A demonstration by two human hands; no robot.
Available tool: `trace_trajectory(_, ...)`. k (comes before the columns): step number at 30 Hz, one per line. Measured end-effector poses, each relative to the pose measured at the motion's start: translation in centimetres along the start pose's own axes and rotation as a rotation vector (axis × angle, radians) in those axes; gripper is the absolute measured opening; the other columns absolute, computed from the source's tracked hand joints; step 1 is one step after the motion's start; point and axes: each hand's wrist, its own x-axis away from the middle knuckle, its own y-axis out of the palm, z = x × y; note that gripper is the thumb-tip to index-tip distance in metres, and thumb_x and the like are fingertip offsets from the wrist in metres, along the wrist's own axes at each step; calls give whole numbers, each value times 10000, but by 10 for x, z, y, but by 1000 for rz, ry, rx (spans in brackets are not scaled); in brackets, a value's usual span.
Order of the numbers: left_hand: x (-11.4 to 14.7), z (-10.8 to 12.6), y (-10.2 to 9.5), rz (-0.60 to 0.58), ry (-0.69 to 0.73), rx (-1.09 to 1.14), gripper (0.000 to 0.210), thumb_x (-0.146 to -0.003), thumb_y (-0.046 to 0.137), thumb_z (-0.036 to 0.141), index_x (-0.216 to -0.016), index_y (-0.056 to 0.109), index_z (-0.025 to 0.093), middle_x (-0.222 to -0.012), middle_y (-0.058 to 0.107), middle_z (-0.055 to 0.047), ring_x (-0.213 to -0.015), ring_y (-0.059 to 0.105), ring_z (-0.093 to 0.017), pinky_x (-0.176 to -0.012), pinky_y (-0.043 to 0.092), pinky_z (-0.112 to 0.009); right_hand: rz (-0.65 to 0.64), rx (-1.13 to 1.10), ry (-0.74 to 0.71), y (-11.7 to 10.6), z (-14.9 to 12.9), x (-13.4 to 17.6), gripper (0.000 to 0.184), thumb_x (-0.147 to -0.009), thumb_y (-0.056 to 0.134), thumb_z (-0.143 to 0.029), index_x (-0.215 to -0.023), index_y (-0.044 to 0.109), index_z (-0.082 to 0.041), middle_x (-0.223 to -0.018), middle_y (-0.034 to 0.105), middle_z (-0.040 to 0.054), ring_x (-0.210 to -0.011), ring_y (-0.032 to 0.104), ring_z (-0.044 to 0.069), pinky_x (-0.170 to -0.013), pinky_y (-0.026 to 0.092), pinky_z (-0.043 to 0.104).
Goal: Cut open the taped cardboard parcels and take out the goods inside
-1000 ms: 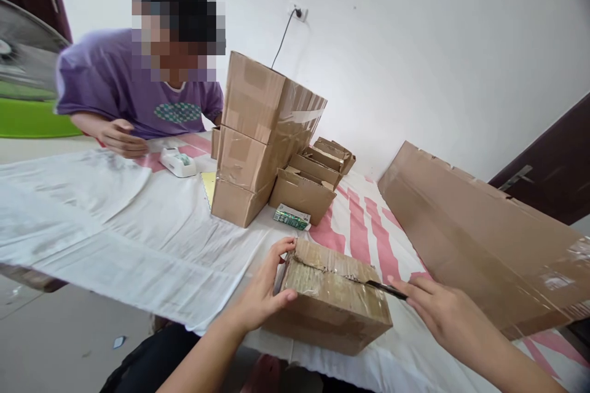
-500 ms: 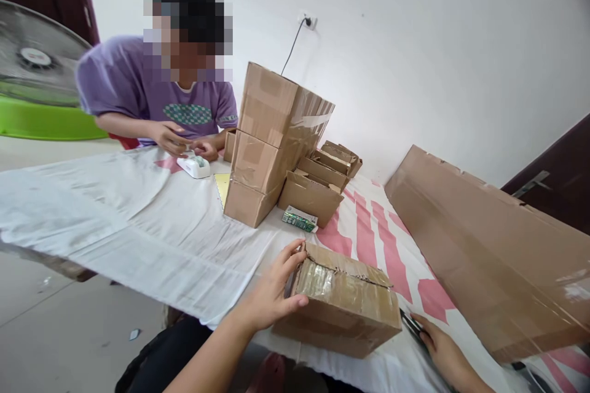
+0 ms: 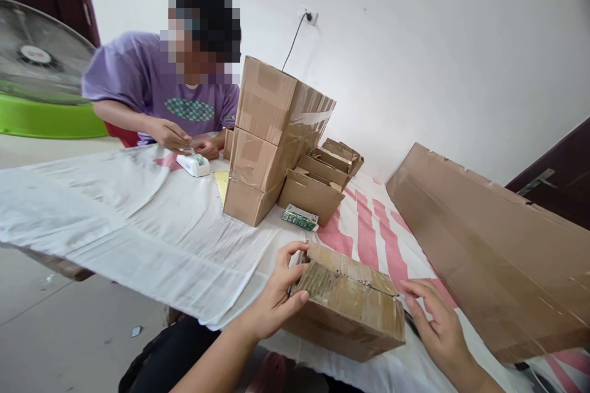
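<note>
A taped cardboard box [image 3: 345, 313] lies before me near the table's front edge, with a ragged slit along its top. My left hand [image 3: 279, 291] grips its left end, fingers over the upper corner and thumb on the near side. At the other end, my right hand [image 3: 431, 319] is open, its fingertips by the top right edge; whether they touch the cardboard I cannot tell. A dark tool [image 3: 412, 324], perhaps a knife, lies on the cloth between the box and that hand, mostly hidden.
Stacked closed boxes [image 3: 258, 153] stand beyond, beside opened boxes [image 3: 313, 193] and a small green-and-white carton [image 3: 299, 217]. A large cardboard sheet [image 3: 483, 245] leans along the right. Across the table, a person in a purple shirt [image 3: 184, 98] handles a white tape dispenser [image 3: 193, 164].
My right hand has let go of the dark tool, leaving it beside the box, and has risen with fingers spread to the box's right edge. My left hand stays on the left end.
</note>
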Motion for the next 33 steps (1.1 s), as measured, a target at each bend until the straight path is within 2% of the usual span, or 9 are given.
trace_trajectory(3, 0, 1, 1, 48, 33, -61, 445, -932, 350, 552, -1091, 572, 200, -1218, 366, -122, -1217, 381, -285, -1060, 379, -461, -166, -21, -52, 4, -34, -13, 245, -947, 472, -286, -1181, 546, -281, -1086, 620, 46, -1012, 582, 193, -837, 498, 327)
trace_trajectory(7, -2, 3, 0, 58, 97, -172, 471, -906, 362, 610, -1024, 534, 188, -1153, 415, -119, -1162, 410, -294, -1012, 398, -470, -390, 33, 78, 13, -59, -32, 243, -918, 519, -427, -1059, 577, -239, -1014, 621, 53, -958, 572, 219, -810, 486, 374)
trace_trajectory(11, -4, 3, -3, 36, 145, -289, 559, -792, 543, 676, -1052, 493, 183, -1184, 456, -130, -1197, 380, -330, -1021, 373, -503, -589, 39, 187, 16, -72, -49, 351, -805, 645, -536, -891, 560, -206, -895, 603, 35, -867, 563, 218, -744, 463, 356)
trace_trajectory(15, -6, 4, -5, 18, 125, -386, 510, -700, 719, 589, -939, 520, 185, -1122, 507, -112, -1138, 384, -326, -967, 400, -492, -705, 45, 201, 14, -84, -60, 429, -735, 722, -532, -976, 590, -203, -998, 599, 53, -957, 548, 242, -782, 439, 353)
trace_trajectory(20, -10, 8, -5, 13, 120, -353, 469, -691, 716, 604, -850, 576, 185, -1051, 524, -93, -1107, 391, -307, -947, 425, -474, -721, 121, 218, 16, -91, -67, 480, -728, 734, -507, -1065, 599, -194, -1085, 583, 82, -1064, 510, 275, -861, 412, 380)
trace_trajectory(25, -9, 8, -4, 37, 133, -376, 467, -673, 727, 609, -822, 603, 185, -1048, 553, -96, -1091, 419, -301, -934, 445, -460, -688, 168, 260, 32, -81, -72, 542, -526, 856, -475, -896, 575, -195, -964, 572, 41, -917, 532, 233, -720, 431, 324)
trace_trajectory(30, -4, 7, -3, 52, 149, -416, 502, -690, 727, 592, -956, 604, 184, -1089, 598, -112, -1165, 431, -334, -978, 428, -495, -518, 122, 307, 37, -74, -67, 632, -401, 898, -418, -828, 482, -208, -896, 559, 0, -807, 528, 180, -620, 405, 259)
trace_trajectory(33, -4, 6, -3, 62, 142, -415, 542, -722, 711, 570, -1075, 586, 177, -1118, 606, -120, -1210, 423, -345, -998, 420, -506, -521, -10, 363, 33, -74, -65, 614, -480, 876, -412, -917, 494, -212, -885, 589, -1, -782, 548, 175, -609, 409, 255)
